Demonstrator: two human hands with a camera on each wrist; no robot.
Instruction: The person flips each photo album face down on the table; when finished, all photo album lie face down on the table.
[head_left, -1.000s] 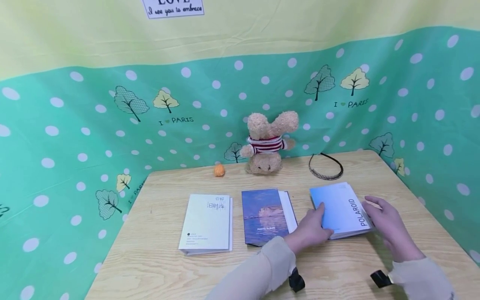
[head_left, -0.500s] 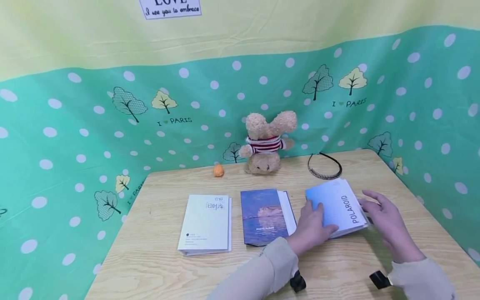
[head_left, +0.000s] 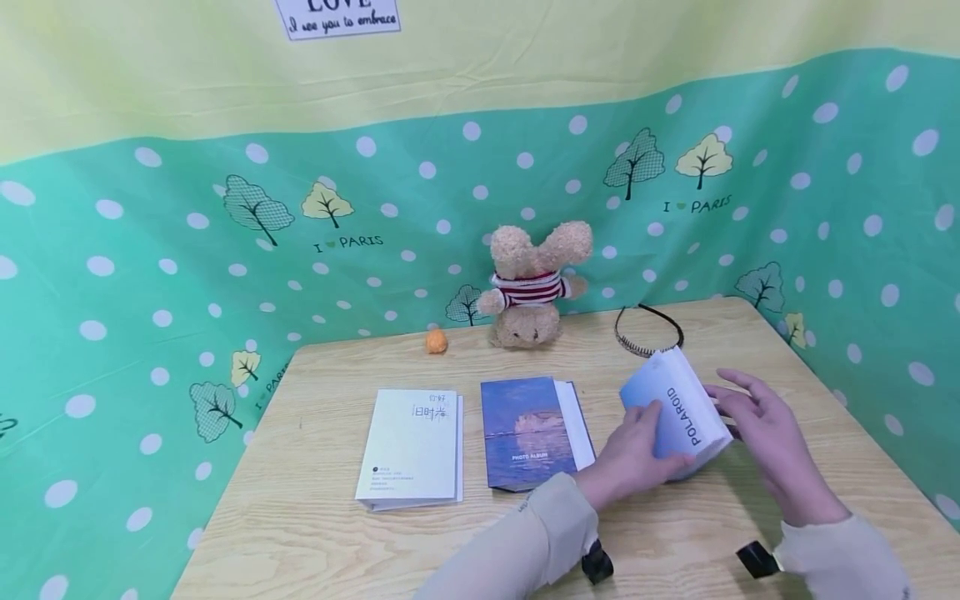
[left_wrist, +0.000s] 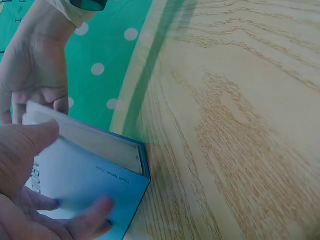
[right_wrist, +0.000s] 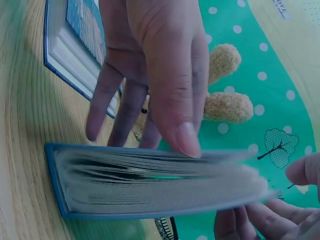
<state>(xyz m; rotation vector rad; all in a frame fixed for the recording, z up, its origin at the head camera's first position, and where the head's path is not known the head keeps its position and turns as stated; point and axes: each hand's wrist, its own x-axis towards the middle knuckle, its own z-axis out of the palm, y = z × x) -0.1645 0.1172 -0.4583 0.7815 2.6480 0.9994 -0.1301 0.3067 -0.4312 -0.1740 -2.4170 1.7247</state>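
A blue-and-white photo album (head_left: 671, 412) lettered POLAROID is tilted up on its spine side at the right of the table in the head view. My left hand (head_left: 633, 450) holds it, fingers over the front cover and thumb at its near edge. Behind the raised free edge is my right hand (head_left: 765, 442). In the right wrist view, the right hand's fingers (right_wrist: 272, 220) are at the back cover while its thumb stands apart from the album. The page edges fan slightly there. In the left wrist view the left thumb (left_wrist: 42, 135) lies across the page edge.
To the left lie a blue photo album (head_left: 528, 433) with a sea picture and a white album (head_left: 411, 446). Farther back are a small orange object (head_left: 437, 340), an upside-down plush toy (head_left: 531, 287) in a striped top and a black toothed headband (head_left: 660, 350). Patterned cloth hangs behind.
The POLAROID album's right edge has risen, turning the cover from nearly flat to steeply tilted. My left hand has moved farther over the cover, and the right hand has followed the edge up.
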